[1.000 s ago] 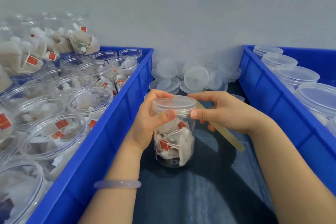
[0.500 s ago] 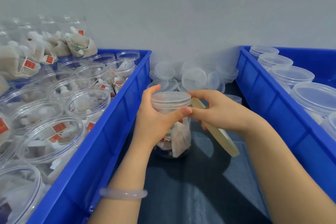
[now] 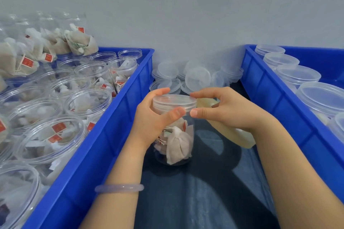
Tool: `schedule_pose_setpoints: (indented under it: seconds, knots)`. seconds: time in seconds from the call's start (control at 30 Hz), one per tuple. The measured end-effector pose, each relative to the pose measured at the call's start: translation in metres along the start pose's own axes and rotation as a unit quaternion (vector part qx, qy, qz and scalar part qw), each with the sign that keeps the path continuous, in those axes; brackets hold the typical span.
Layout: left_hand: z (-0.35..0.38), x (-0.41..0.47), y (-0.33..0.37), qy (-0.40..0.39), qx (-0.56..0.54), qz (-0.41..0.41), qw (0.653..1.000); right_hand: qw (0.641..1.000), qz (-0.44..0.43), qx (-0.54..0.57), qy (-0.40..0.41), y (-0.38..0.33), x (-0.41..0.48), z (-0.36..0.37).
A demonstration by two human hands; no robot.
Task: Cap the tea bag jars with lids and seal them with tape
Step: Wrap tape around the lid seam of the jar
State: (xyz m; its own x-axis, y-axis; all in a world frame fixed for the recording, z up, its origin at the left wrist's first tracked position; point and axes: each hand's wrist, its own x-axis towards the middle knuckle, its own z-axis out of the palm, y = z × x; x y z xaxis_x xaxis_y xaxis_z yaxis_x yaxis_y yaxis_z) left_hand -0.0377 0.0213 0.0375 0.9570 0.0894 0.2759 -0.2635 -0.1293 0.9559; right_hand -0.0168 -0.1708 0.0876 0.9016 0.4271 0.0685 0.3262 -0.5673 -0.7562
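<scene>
A clear jar [image 3: 176, 145] with tea bags inside stands upright on the dark surface between two blue bins. A translucent lid [image 3: 174, 101] sits on its mouth. My left hand [image 3: 152, 119] wraps the jar's upper part, thumb pressed on the lid's rim. My right hand [image 3: 229, 109] pinches at the lid's right edge with thumb and forefinger, and a roll of clear yellowish tape [image 3: 232, 134] hangs under its palm. Whether a tape strip runs onto the lid I cannot tell.
The left blue bin [image 3: 111, 135] holds several open jars of tea bags, with loose tea bags [image 3: 80, 44] piled at its back. The right blue bin [image 3: 279, 102] holds capped jars [image 3: 323, 98]. Loose lids [image 3: 197, 78] lie heaped against the grey wall behind the jar.
The jar has turned in my left hand, whose thumb slid along the lid rim toward the right hand. My right hand stayed at the lid's right edge with the tape roll.
</scene>
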Motion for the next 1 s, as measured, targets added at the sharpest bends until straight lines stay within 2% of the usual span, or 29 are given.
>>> schedule_pose_setpoints:
  seconds: [0.23,0.37,0.5,0.7,0.77,0.9,1.0]
  knots:
    - [-0.005,-0.001,-0.005,-0.020,-0.046,0.001,0.999,0.999,-0.003,0.017,0.038,0.002,0.006,0.009]
    - [-0.003,-0.002,-0.006,-0.047,-0.072,0.001,0.996,0.998,0.018,0.050,-0.034,0.006,0.007,0.011]
    - [-0.002,-0.004,-0.002,-0.079,-0.042,-0.005,0.996,0.997,-0.015,0.062,-0.052,0.007,0.003,0.009]
    - [0.004,-0.007,0.011,-0.021,0.069,0.066,0.995,0.999,0.006,0.047,-0.017,0.008,0.004,0.010]
    - [0.006,-0.007,0.013,-0.010,0.076,0.051,0.996,0.999,0.016,0.029,-0.018,0.007,0.006,0.011]
    - [0.000,-0.003,0.012,-0.010,0.061,0.024,0.998,0.995,0.013,0.058,-0.081,0.006,0.002,0.004]
    - [-0.003,-0.001,0.009,-0.009,0.033,0.026,0.999,0.993,0.028,0.038,-0.108,0.007,-0.003,-0.003]
